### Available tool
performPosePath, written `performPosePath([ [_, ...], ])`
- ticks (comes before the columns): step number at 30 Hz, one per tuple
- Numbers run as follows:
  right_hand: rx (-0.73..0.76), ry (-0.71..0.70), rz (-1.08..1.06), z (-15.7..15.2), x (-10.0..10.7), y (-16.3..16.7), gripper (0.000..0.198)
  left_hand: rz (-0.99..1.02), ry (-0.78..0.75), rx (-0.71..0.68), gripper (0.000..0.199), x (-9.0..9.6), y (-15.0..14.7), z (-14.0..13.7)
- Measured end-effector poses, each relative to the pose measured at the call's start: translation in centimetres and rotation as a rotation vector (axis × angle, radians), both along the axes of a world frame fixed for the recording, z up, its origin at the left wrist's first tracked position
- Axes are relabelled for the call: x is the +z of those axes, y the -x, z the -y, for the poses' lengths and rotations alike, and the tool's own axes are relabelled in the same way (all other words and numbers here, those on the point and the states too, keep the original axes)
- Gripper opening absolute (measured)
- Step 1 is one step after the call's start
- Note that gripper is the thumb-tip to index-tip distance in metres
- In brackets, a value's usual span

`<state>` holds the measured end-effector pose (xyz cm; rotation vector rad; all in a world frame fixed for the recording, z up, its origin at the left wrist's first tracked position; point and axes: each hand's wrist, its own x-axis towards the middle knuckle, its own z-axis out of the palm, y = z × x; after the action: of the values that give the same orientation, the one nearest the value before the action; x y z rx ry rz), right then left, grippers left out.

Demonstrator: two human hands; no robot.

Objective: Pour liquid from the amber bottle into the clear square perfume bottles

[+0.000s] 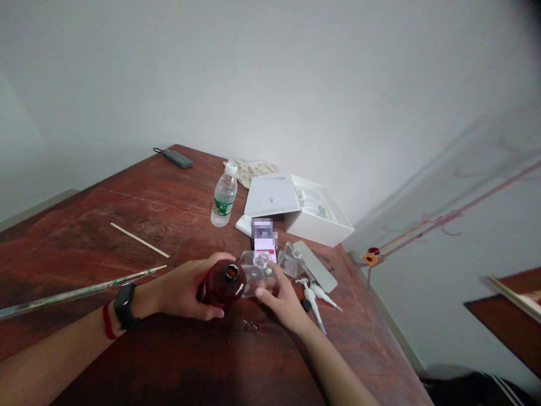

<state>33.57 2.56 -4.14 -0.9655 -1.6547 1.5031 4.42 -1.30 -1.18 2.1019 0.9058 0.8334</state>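
Observation:
My left hand (183, 287) is wrapped round a dark red-brown bottle (224, 282) with its narrow mouth uncapped. Beside it, my right hand (284, 301) grips a clear squarish bottle (252, 277), also open at the neck. The two bottles are close together; I cannot tell whether they touch. A second clear bottle (291, 259) is just beyond my right hand. Right of that hand lie two white pump heads (311, 299) and a small black cap (306, 305). Small drops of liquid (249, 324) are on the wood in front of the bottles.
On the wooden table (177, 203) stand a water bottle (223, 200) and an open white box (321, 228). A lit phone (264, 248) leans near the box. A grey flat panel (319, 265) lies rightward. Leftward are a thin stick (139, 239), wrapped sticks (80, 295) and a grey device (177, 158).

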Motion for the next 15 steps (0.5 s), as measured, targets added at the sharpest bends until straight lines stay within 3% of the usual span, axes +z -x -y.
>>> performPosePath([
  [15, 0.006, -0.001, 0.003, -0.04, 0.05, -0.05, 0.084, -0.005, 0.005, 0.009, 0.081, -0.07, 0.04, -0.02],
])
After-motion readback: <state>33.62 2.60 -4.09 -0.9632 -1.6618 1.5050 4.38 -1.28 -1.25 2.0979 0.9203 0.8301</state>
